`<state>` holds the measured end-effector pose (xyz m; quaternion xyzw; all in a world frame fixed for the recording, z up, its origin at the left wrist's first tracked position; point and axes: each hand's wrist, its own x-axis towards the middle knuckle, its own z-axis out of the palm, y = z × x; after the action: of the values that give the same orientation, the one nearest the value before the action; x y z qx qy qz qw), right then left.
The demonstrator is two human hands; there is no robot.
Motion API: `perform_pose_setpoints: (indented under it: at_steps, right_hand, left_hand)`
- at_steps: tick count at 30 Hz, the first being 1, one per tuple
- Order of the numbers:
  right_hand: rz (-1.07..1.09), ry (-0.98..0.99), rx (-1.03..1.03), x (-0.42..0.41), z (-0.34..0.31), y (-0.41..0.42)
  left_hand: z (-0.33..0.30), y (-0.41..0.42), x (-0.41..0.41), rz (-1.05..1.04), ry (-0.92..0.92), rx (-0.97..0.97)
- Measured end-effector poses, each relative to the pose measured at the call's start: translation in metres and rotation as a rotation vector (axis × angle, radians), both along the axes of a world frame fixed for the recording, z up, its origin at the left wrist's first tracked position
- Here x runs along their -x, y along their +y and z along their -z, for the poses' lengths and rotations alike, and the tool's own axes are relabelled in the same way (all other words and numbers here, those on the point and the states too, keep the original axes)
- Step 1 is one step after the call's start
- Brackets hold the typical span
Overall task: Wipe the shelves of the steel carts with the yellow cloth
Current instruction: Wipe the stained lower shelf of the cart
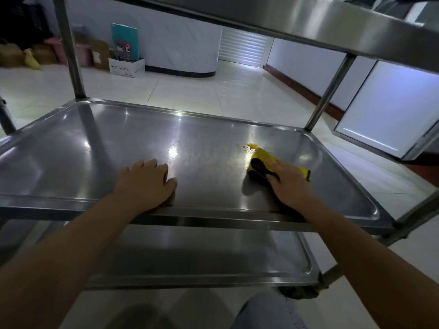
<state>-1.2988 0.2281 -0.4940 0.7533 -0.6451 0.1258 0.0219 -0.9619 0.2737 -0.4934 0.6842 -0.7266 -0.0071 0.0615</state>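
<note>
Head view: the right hand (288, 184) presses flat on the yellow cloth (263, 162), fingers straight, at the right of the steel cart's middle shelf (95, 143). The left hand (146, 184) rests open, palm down, on the shelf's near edge. No writing is legible.

Yellow cloth (261, 154) with black patch on silver-grey steel shelf (118, 143).

Three shelves (95, 143), one cloth (261, 155), two hands (145, 184).

Dim, bluish room light, white glare spots on the steel shelf (166, 148) (brightest mid-shelf), and wide-angle bending at soft edges.
</note>
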Motion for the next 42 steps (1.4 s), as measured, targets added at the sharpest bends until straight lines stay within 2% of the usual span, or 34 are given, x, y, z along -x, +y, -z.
perform_pose_setpoints:
  at_steps: [2,6,10,13,20,24,27,31,35,37,42]
  right_hand:
    - [0.074,-0.006,-0.017,0.014,-0.001,-0.002]
    - [0.125,0.077,-0.062,-0.014,0.001,-0.001]
    - [-0.116,0.091,-0.072,-0.032,0.012,0.005]
    - [-0.237,0.055,-0.084,-0.003,0.010,-0.010]
    - [0.054,0.003,-0.134,0.079,0.009,-0.069]
    - [0.110,-0.094,-0.077,0.072,-0.001,-0.099]
    - [0.135,-0.234,-0.153,0.044,-0.012,-0.122]
    - [-0.007,-0.232,-0.213,-0.022,-0.014,-0.140]
    - [-0.116,0.022,-0.206,-0.067,-0.003,-0.130]
    - [-0.177,0.091,-0.183,-0.059,0.002,-0.112]
    - [-0.302,0.009,-0.116,0.011,0.006,-0.075]
  left_hand:
    - [-0.007,-0.002,0.009,-0.013,0.002,-0.061]
    - [-0.010,-0.013,0.051,0.036,0.020,-0.073]
    - [0.008,-0.022,0.089,0.049,0.021,-0.003]
    - [0.013,-0.021,0.082,0.059,0.082,0.056]
    - [0.006,-0.015,0.082,0.071,0.130,0.077]
    - [0.006,-0.015,0.084,0.061,0.132,0.108]
    - [0.007,-0.016,0.087,0.054,0.129,0.106]
    - [0.010,-0.018,0.086,0.040,0.126,0.128]
    - [0.012,-0.021,0.083,0.045,0.126,0.157]
    - [0.013,-0.020,0.082,0.034,0.134,0.172]
    - [0.020,-0.010,0.084,0.009,0.165,0.210]
